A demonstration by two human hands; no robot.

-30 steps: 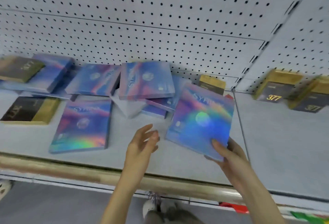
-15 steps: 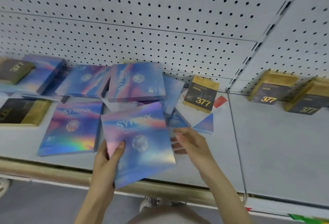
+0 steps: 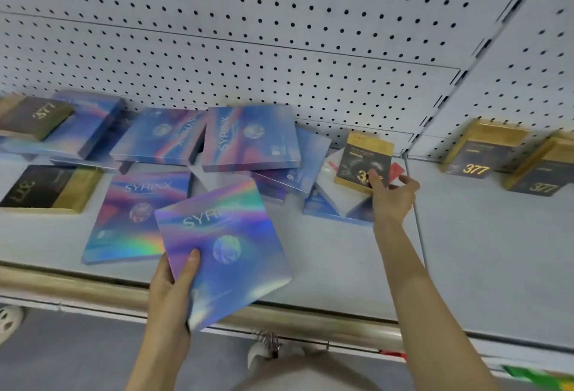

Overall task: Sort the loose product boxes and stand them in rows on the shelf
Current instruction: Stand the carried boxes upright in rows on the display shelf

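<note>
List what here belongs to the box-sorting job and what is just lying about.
Belongs to the job:
- held SYRINX box, gripped by the left hand
- 377 box, pinched by the right hand
- loose SYRINX boxes lying flat on the shelf
- other 377 boxes

Just lying about:
- red card
- shoe on the floor

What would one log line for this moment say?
left hand: holds holographic box | right hand: pinches gold-black box

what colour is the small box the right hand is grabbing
The small box is black with a gold top band and gold digits; head view.
</note>
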